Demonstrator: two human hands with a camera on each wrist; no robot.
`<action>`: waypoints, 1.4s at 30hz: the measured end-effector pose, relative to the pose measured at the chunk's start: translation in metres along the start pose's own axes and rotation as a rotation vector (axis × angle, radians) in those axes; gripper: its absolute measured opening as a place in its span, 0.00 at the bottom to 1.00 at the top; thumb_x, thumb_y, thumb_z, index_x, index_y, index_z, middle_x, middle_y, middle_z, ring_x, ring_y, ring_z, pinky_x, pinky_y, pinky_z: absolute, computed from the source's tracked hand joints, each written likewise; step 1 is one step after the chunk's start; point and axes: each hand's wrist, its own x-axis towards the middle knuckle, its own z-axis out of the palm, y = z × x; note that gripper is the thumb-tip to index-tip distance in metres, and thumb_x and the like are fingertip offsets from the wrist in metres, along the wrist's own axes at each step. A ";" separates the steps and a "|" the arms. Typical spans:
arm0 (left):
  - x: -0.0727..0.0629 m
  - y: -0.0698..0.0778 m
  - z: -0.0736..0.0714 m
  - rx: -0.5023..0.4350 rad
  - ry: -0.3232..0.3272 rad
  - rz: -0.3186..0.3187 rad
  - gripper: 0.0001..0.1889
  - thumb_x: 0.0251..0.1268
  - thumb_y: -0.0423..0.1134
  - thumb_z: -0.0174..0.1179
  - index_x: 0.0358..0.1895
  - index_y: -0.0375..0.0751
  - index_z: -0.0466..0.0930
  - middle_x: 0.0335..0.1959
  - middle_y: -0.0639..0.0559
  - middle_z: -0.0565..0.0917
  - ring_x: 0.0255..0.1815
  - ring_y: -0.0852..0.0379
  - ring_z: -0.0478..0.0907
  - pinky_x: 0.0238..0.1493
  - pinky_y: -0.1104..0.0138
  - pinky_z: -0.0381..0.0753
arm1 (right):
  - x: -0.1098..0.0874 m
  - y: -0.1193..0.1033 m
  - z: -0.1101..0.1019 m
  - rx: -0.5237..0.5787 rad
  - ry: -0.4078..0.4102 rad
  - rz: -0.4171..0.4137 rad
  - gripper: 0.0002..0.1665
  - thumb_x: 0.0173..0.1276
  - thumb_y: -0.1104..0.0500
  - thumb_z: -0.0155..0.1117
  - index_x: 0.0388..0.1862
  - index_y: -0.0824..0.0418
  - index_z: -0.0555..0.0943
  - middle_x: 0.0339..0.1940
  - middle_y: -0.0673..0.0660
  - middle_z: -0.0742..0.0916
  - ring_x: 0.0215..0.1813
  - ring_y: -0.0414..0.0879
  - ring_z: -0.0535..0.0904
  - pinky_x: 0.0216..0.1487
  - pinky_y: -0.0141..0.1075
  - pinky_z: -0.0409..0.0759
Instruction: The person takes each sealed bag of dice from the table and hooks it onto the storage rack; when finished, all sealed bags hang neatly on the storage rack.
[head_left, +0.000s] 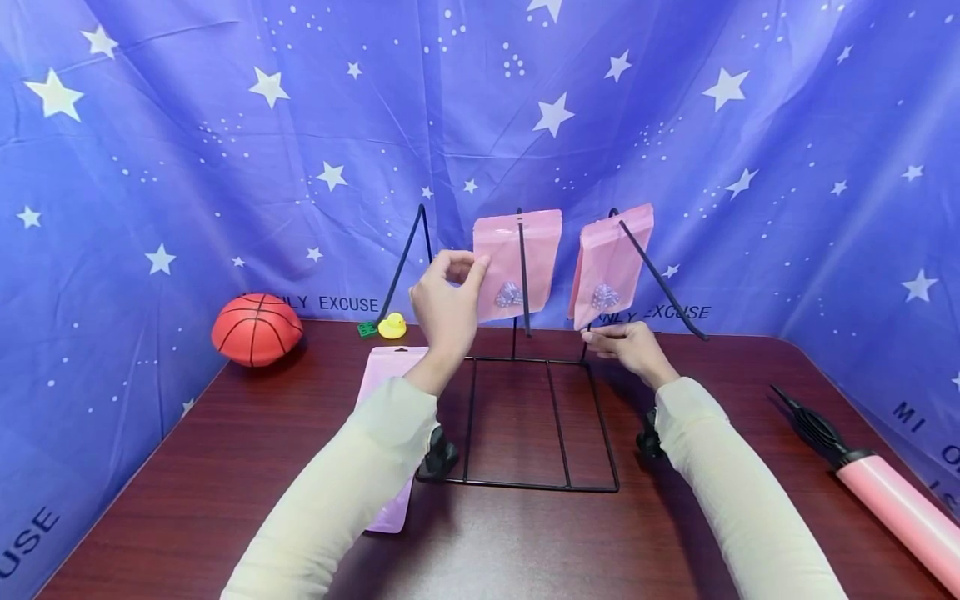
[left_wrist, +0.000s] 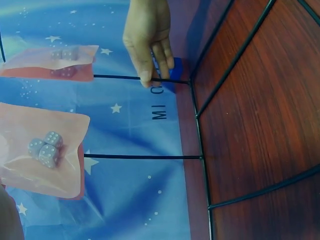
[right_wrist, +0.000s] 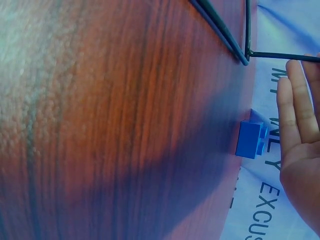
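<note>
A black wire rack (head_left: 551,361) stands on the table with three slanting hooks. Two pink zip pouches hang from it: a middle pouch (head_left: 542,246) and a right pouch (head_left: 628,250). Grey dice (left_wrist: 48,156) show through the middle pouch's front. My left hand (head_left: 447,307) pinches the left edge of that middle pouch between thumb and fingers; the left wrist view catches only a sliver of the hand. Below the right pouch, my right hand (head_left: 632,346) pinches the rack's right upright wire, thumb on one side. The left hook (head_left: 405,262) bears no pouch.
A lilac pouch (head_left: 386,508) lies on the table, partly under my left forearm. Behind are a red basketball-patterned ball (head_left: 257,330), a yellow rubber duck (head_left: 392,326) and a green block (head_left: 367,330). A blue block (right_wrist: 248,139) sits near the curtain. A pink hand pump (head_left: 892,500) lies right.
</note>
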 end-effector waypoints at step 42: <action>0.004 -0.027 -0.050 -0.073 -0.322 -0.017 0.15 0.67 0.44 0.69 0.51 0.39 0.85 0.45 0.46 0.89 0.45 0.51 0.83 0.47 0.60 0.72 | -0.001 0.000 -0.001 0.017 -0.006 -0.001 0.25 0.73 0.59 0.68 0.58 0.78 0.80 0.52 0.66 0.87 0.42 0.37 0.88 0.54 0.46 0.83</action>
